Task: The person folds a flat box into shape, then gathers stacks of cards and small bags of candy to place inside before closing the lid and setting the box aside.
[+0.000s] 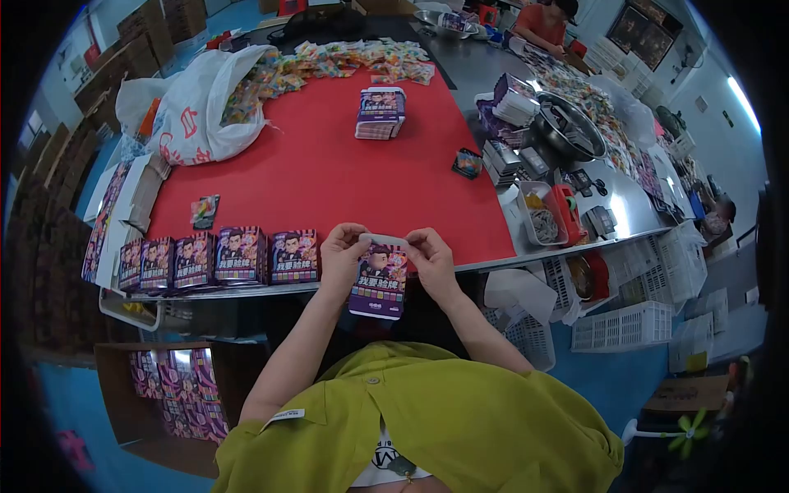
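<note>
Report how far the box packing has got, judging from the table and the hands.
Done: a row of closed purple boxes stands at the table's near edge, and more fill the carton below. In hand: the left hand and right hand hold one purple box by its top flap. Left: a stack of flat boxes and a heap of small packets wait at the far end.

At twelve o'clock, a person (544, 20) is cut off by the edge; print on the purple box (379, 282) is unreadable.

Red-topped table (329, 177) bears purple boxes (218, 259), card stack (380, 113), wrapped sweets (345, 59).
</note>
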`<action>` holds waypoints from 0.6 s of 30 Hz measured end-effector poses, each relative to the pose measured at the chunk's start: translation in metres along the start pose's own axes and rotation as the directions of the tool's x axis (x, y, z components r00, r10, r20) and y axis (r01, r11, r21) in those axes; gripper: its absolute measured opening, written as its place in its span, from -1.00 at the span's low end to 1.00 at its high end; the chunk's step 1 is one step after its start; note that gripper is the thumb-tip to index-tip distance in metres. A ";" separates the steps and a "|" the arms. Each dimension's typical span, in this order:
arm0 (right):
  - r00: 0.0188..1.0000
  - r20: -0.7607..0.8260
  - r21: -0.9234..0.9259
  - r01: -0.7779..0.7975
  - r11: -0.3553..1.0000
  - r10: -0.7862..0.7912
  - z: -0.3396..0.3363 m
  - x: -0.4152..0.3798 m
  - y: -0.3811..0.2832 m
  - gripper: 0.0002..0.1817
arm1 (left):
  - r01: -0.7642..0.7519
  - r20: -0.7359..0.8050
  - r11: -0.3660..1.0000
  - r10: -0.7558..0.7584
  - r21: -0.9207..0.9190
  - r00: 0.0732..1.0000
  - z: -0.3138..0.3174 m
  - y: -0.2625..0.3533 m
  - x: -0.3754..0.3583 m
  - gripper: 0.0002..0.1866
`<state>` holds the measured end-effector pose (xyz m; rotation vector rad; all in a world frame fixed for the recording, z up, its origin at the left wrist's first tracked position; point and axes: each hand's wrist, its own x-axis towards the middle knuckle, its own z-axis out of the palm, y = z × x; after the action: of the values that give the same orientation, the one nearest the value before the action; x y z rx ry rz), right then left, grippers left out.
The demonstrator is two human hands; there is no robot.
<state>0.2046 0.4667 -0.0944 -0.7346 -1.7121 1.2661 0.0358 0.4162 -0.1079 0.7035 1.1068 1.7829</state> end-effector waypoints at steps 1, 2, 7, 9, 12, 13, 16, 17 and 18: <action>0.999 0.021 -0.065 -0.034 0.997 0.036 -0.002 0.000 0.001 -0.91 | -0.001 -0.013 1.000 0.001 0.002 1.000 -0.001 -0.005 0.003 -0.75; 0.999 0.028 -0.061 -0.043 0.997 0.045 -0.007 -0.003 0.007 -0.91 | 0.015 -0.006 0.997 -0.015 0.082 1.000 -0.001 -0.012 0.003 -0.72; 0.823 0.508 -0.642 0.558 0.525 -0.254 -0.034 -0.020 -0.016 -0.44 | 0.093 -0.061 0.965 -0.080 0.245 0.995 0.007 -0.010 0.011 -0.64; 0.726 0.641 -0.585 0.673 0.453 -0.251 -0.032 -0.031 -0.022 -0.41 | 0.125 -0.084 0.955 -0.106 0.270 0.991 0.010 -0.007 0.013 -0.64; 0.672 0.650 -0.566 0.739 0.365 -0.354 -0.035 -0.019 -0.009 -0.54 | 0.126 -0.114 0.950 -0.096 0.285 0.989 0.019 -0.002 0.018 -0.70; 0.712 0.592 -0.574 0.701 0.423 -0.377 -0.035 -0.009 -0.008 -0.57 | 0.144 -0.120 0.965 -0.120 0.220 0.986 0.017 0.002 0.023 -0.72; 0.731 0.523 -0.589 0.682 0.434 -0.439 -0.030 0.027 -0.011 -0.64 | 0.067 -0.206 0.956 -0.007 0.286 0.979 0.014 0.035 0.038 -0.75; 0.663 0.594 -0.547 0.748 0.375 -0.455 -0.024 0.040 -0.014 -0.61 | -0.012 -0.197 0.926 0.093 0.378 0.976 0.010 0.052 0.047 -0.73; 0.583 0.666 -0.492 0.813 0.313 -0.466 -0.018 0.055 -0.015 -0.59 | -0.089 -0.187 0.881 0.196 0.464 0.963 0.003 0.068 0.060 -0.72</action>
<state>0.1958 0.5161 -0.0625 -0.0736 -2.5759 -0.0163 -0.0146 0.4583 -0.0454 0.8880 1.7020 1.7758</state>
